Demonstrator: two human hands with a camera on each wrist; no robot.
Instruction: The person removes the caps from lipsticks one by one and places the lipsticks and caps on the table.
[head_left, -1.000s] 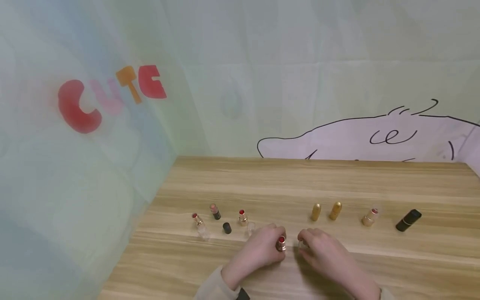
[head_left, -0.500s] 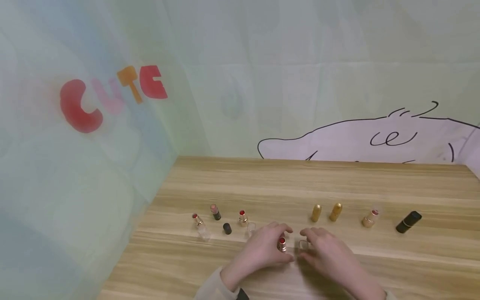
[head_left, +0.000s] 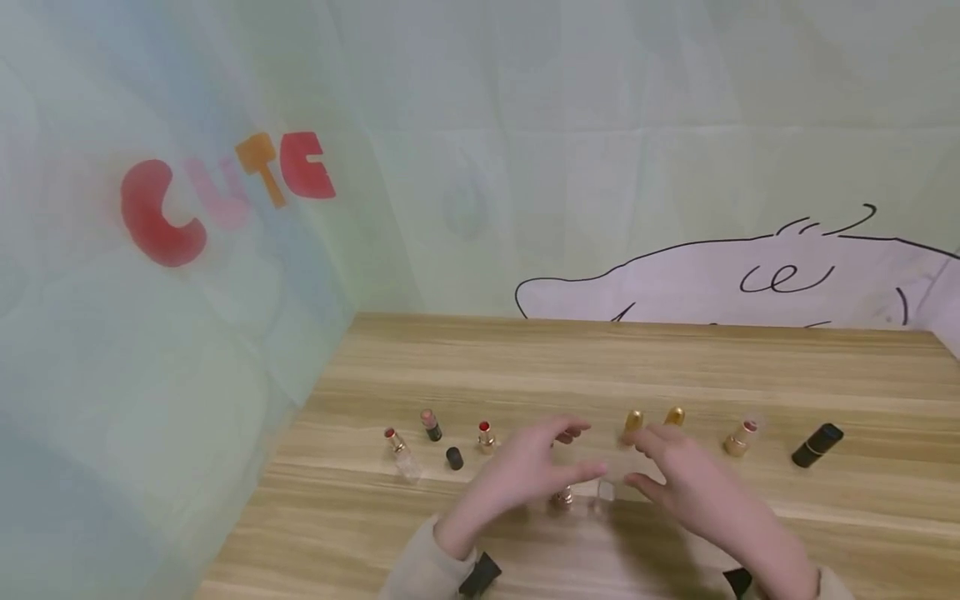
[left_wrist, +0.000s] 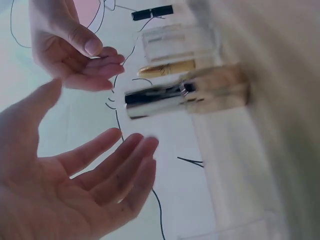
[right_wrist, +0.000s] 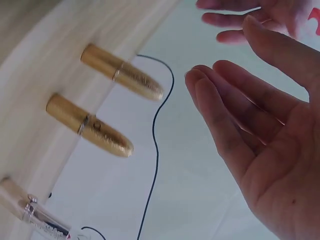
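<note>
Raised over the table, my left hand (head_left: 525, 467) holds nothing, its fingers and thumb spread apart. Just below it an uncapped lipstick (head_left: 562, 498) stands upright, its top partly hidden by the hand. A clear cap (head_left: 606, 492) stands to the right of that lipstick. My right hand (head_left: 697, 483) is also raised and bare, its fingertips overlapping one of two gold lipstick tubes (head_left: 633, 423) in the head view. The left wrist view shows the lipstick's shiny case (left_wrist: 155, 100) and the clear cap (left_wrist: 175, 42) beyond the left fingers. Both gold tubes (right_wrist: 90, 125) appear upright in the right wrist view.
On the left stand red lipsticks (head_left: 486, 435), a pink one (head_left: 431, 423), a small black cap (head_left: 454, 457) and a clear cap (head_left: 407, 467). To the right are a clear-capped lipstick (head_left: 740, 437) and a black tube (head_left: 817, 445). Fabric walls border the wooden table (head_left: 525, 358).
My left hand has let go of the lipstick and my right hand of the clear cap. Both hands have lifted, the right one also shifting rightward; lipstick and cap stay standing on the table.
</note>
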